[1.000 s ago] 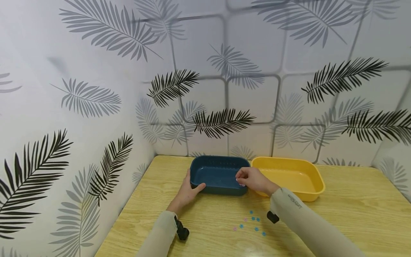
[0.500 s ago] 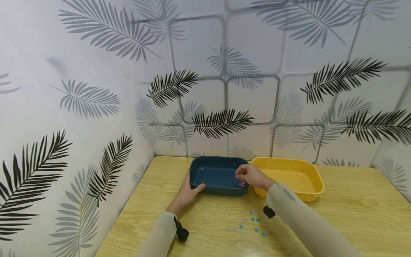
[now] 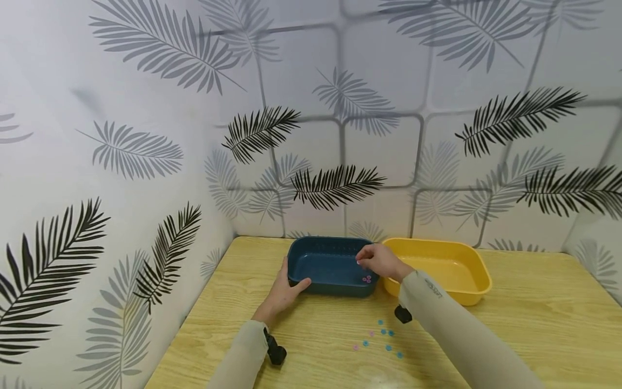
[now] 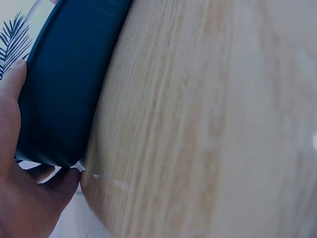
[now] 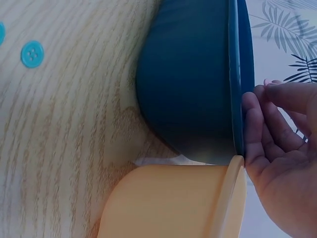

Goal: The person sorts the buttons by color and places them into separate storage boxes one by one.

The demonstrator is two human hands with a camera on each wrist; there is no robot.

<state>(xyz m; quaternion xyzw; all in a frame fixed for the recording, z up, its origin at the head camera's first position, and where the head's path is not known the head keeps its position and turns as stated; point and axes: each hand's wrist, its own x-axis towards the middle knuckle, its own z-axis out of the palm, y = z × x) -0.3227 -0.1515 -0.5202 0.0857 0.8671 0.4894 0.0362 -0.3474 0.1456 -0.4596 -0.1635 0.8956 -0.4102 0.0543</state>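
While the left hand (image 3: 283,289) has its grip round one end of the blue tub (image 3: 320,265), the right hand (image 3: 382,262) pinches a pink button (image 5: 267,82) in its grip over the other end. Three pink buttons (image 3: 364,279) sit inside, and I see blue buttons (image 3: 388,348) on the bench (image 3: 316,351).

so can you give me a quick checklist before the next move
1. Left hand holding the dark blue rectangular plastic bin: ok, at its left end.
2. Right hand pinching something: ok, a small pink piece, probably a button.
3. Right hand over the blue bin: ok.
4. All small round pink buttons binned: not ok, some lie on the wooden table.
5. Yellow rectangular plastic bin button-free: cannot tell, right hand hides part.
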